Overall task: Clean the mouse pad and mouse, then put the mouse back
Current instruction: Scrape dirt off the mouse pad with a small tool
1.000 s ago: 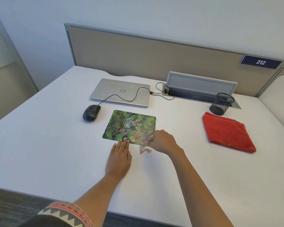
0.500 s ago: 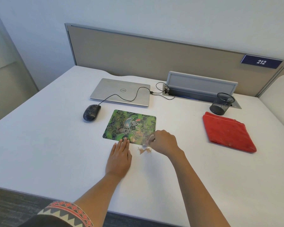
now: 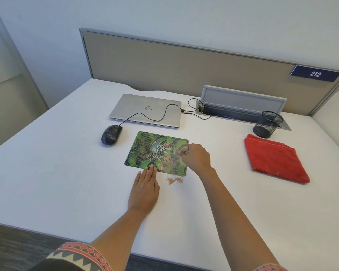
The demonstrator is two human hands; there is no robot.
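While left hand (image 3: 145,189) lies flat, fingers straight and together, tips pressing the near edge of the mouse pad (image 3: 145,151), right hand (image 3: 196,156) sits over the pad's right side, fingers curled round a small pale item (image 3: 181,150), too blurred to identify. Pad flat on table (image 3: 57,173), in front of closed laptop (image 3: 145,109). Mouse (image 3: 111,134) on table just left of pad. Brown crumbs (image 3: 174,180) just beside pad's near edge. Red cloth (image 3: 274,158) well right.

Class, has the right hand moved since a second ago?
Yes, the right hand moved from the near edge of the mouse pad toward the laptop.
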